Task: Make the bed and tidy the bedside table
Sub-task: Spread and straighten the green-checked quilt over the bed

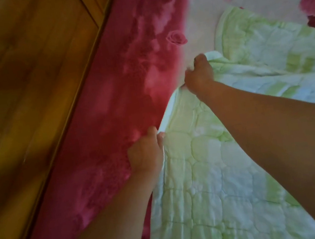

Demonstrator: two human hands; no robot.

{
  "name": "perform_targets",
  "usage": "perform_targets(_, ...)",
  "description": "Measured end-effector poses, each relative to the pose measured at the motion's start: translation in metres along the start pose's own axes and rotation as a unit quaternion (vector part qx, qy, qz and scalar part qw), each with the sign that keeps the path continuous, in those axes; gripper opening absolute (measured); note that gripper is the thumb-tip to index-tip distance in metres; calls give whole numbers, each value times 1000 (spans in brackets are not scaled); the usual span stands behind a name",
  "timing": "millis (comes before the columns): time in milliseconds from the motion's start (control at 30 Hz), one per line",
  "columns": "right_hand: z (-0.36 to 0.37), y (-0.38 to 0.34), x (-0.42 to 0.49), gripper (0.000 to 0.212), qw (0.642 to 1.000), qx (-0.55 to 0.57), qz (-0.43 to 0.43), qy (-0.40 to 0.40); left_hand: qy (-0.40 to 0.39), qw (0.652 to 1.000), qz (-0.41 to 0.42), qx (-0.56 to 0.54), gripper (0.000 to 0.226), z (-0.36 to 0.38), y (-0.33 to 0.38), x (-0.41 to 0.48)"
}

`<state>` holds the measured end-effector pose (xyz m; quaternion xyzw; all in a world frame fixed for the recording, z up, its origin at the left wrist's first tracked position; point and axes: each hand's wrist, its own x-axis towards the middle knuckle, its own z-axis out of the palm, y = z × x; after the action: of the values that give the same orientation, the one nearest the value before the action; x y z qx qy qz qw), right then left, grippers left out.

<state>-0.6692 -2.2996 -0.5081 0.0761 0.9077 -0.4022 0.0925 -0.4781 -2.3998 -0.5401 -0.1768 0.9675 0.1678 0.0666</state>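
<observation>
brown wood (24,89) with a soft grain and dull shine fills the left side, and it meets the bed along a straight diagonal edge running from top centre to bottom left; i cannot tell if it is floor or a panel. beside it lies a plush bed sheet (126,83), deep red along the wood and fading to pale pink at the upper right, printed with blurred roses, one rose (176,37) sitting right at the colour change. a wide band of bare red sheet stays open between the wood and the bedding. on top of the sheet, filling the lower right, is a thin quilt (214,182), white and pale green, stitched into puffy rounded cells, with a narrow bound hem. its left hem runs up diagonally and is lifted off the sheet, and a rounded corner lies flat on the pink area at the upper right. the left hand (145,154) grips the hem lower down, fingers curled under and thumb on top, pinching the fabric. the right hand (198,73), further up the same hem, bunches a fold in curled fingers; its fingertips are hidden. both forearms are bare.
</observation>
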Motion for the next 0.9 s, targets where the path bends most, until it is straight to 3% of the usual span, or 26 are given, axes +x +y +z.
perform_targets(100,11,10,0,40,990,55,0,-131,-18,997,30,73,30,1,3,13)
perform_targets(167,12,22,-12,48,987,22,-54,-152,-36,995,23,92,29,1,6,12)
perform_targets(267,-8,51,-30,44,985,-77,-154,29,23,996,13,86,24,-1,10,10)
perform_targets(300,-16,62,-34,47,976,-150,-143,70,61,993,46,86,28,0,13,12)
perform_targets(333,-22,73,-35,52,968,-222,-98,58,93,988,105,68,34,3,20,16)
perform_targets(400,-21,87,-33,62,941,-329,5,-77,83,966,244,17,54,8,35,25)
perform_targets(467,-18,91,-19,63,913,-358,37,-190,31,941,334,39,62,9,52,43)
perform_targets(600,-38,91,12,53,921,-297,29,-252,-118,953,268,79,58,9,68,95)
perform_targets(800,-53,79,18,52,883,-353,-37,-307,-165,944,241,153,82,4,99,139)
perform_targets(900,-56,83,22,53,879,-350,-49,-321,-208,942,205,164,74,0,119,153)
